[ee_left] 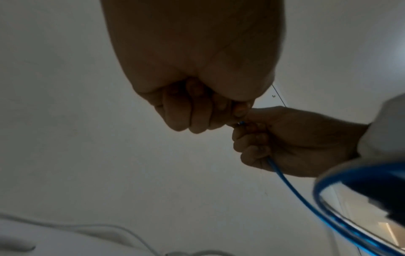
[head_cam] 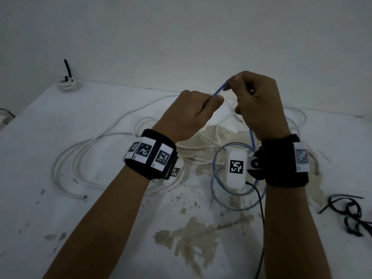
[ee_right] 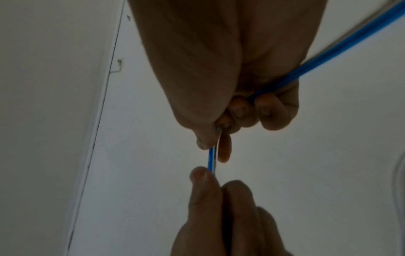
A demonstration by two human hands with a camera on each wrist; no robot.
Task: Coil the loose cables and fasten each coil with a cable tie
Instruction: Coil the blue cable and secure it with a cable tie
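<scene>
A thin blue cable [head_cam: 218,91] runs between my two raised hands above the table. My left hand [head_cam: 211,101] pinches its lower part with curled fingers. My right hand [head_cam: 233,86] pinches the upper part, and the cable passes through its fist and drops to blue loops [head_cam: 215,168] hanging under that wrist. In the right wrist view the blue cable [ee_right: 211,158] spans the short gap between right hand [ee_right: 219,136] and left fingertips [ee_right: 200,175]. The left wrist view shows both fists meeting on the blue cable [ee_left: 291,190].
A long loose white cable [head_cam: 66,164] sprawls in wide loops over the stained white table [head_cam: 100,228]. A coiled white cable with a black tie [head_cam: 67,84] sits at the back left by the wall. Several black cable ties [head_cam: 350,210] lie at the right edge.
</scene>
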